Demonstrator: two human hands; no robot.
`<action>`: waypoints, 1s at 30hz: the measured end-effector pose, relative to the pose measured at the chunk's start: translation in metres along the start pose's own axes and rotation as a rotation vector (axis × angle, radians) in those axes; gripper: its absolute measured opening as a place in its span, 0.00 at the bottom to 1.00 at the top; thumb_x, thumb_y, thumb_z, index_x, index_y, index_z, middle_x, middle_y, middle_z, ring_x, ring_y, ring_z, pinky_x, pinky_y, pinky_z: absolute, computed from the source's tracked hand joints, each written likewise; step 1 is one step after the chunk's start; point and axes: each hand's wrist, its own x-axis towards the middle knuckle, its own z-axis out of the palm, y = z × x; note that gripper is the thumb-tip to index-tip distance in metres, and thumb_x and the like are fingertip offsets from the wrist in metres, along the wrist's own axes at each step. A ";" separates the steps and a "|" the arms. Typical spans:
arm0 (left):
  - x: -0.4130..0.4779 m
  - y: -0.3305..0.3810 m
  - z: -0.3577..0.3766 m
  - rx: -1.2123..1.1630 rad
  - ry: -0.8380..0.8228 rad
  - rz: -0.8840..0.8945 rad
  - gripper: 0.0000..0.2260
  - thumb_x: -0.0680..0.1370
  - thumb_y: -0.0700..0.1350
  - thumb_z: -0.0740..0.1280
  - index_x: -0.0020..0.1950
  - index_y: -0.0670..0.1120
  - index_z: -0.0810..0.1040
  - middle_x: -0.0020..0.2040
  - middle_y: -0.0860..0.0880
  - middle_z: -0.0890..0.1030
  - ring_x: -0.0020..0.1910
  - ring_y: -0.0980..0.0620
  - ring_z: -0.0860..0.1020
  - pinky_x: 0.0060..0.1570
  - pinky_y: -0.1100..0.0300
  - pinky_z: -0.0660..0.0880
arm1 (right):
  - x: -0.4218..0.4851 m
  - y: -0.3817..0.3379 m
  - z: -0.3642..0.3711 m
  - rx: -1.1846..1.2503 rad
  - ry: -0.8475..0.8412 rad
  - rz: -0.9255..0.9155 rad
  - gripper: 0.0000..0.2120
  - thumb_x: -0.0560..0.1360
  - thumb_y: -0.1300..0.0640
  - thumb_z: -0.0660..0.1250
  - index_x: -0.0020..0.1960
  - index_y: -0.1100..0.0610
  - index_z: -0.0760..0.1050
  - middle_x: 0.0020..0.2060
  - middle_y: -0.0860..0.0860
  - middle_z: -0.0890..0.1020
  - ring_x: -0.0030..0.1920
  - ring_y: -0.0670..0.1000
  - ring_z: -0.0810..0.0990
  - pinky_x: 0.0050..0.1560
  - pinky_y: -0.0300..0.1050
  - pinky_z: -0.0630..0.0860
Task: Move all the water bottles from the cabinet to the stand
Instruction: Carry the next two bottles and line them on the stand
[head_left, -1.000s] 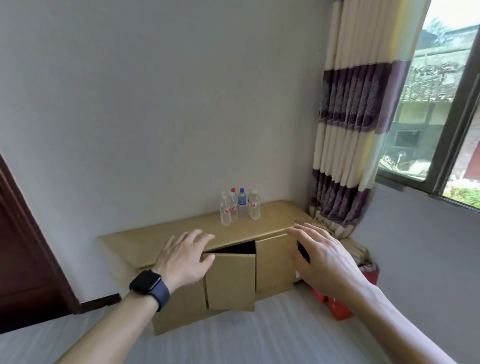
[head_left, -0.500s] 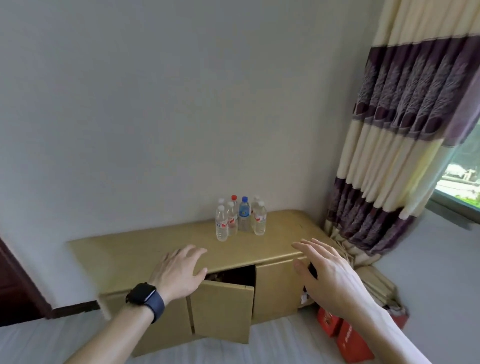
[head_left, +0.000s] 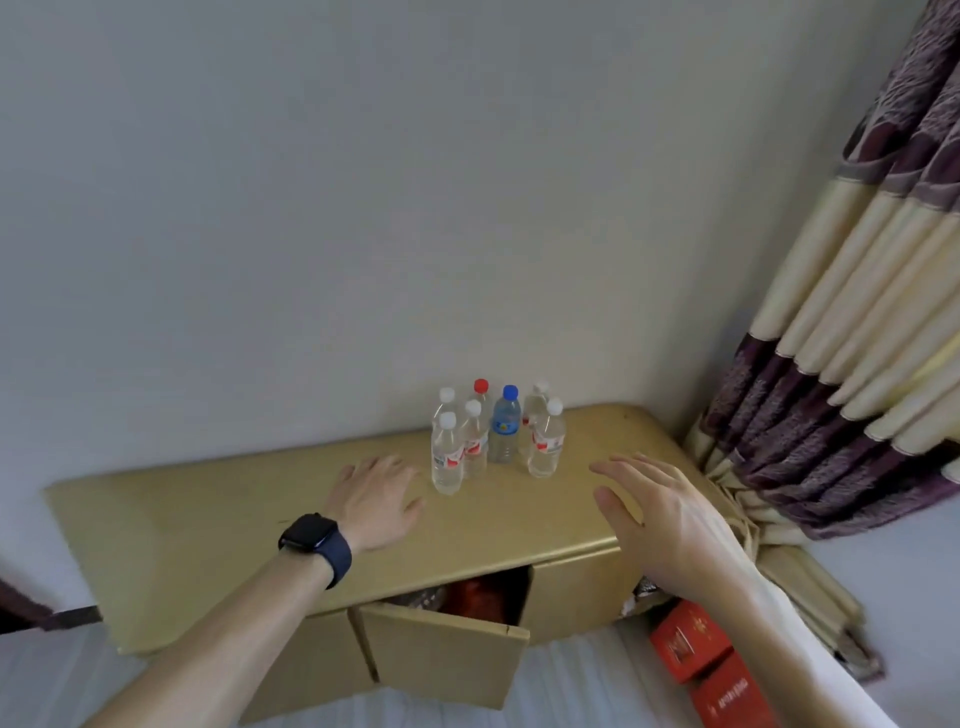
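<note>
Pale wall rises behind a low tan cabinet (head_left: 208, 519), and both hands are out over its top. The left hand (head_left: 376, 499), with a dark watch (head_left: 311, 538) on its wrist, lies palm down with relaxed, slightly spread fingers and holds nothing. Whether it rests on the cabinet top or hovers just above it cannot be told. The right hand (head_left: 660, 514) is also empty, fingers straight and spread, its palm turned inward over the right part of the cabinet top.

Between them, towards the back of the cabinet top near the wall, stand the water bottles (head_left: 493, 436), upright in a tight cluster. Seven caps can be counted: most are white, one bottle has a red cap (head_left: 481, 385) and one a blue cap (head_left: 510, 391).

A second ago both hands hung lower, level with the cabinet's front edge and doors. Now they have risen and reached forward to flank the cluster, and the view has drawn closer to the cabinet. That suggests the reach is nearly finished and the first grasp comes next, probably one bottle per hand, so no bottle has been moved yet.

On the cabinet's front, one door (head_left: 441, 654) hangs ajar. Red boxes (head_left: 691, 644) sit on the floor at the cabinet's right end, and a striped curtain (head_left: 857, 364) hangs beyond that end. No stand is in view.
</note>
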 end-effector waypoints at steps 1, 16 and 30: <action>0.017 -0.004 0.002 -0.003 -0.017 -0.005 0.23 0.79 0.58 0.58 0.74 0.54 0.66 0.73 0.51 0.67 0.71 0.48 0.66 0.67 0.49 0.65 | 0.013 0.005 0.008 0.004 -0.019 0.012 0.19 0.81 0.41 0.56 0.70 0.41 0.70 0.69 0.40 0.73 0.74 0.46 0.63 0.70 0.47 0.66; 0.221 -0.018 0.062 -0.234 -0.178 -0.292 0.25 0.78 0.56 0.60 0.75 0.56 0.61 0.72 0.50 0.67 0.68 0.45 0.69 0.62 0.50 0.69 | 0.263 0.112 0.150 0.001 -0.441 0.152 0.26 0.79 0.38 0.55 0.76 0.41 0.57 0.70 0.47 0.71 0.64 0.56 0.74 0.56 0.50 0.74; 0.283 -0.023 0.088 -0.174 -0.253 -0.237 0.17 0.79 0.58 0.60 0.68 0.63 0.70 0.57 0.55 0.75 0.57 0.51 0.72 0.48 0.57 0.69 | 0.329 0.152 0.235 -0.150 -0.470 0.274 0.22 0.79 0.34 0.46 0.61 0.51 0.60 0.44 0.54 0.82 0.45 0.59 0.81 0.38 0.49 0.69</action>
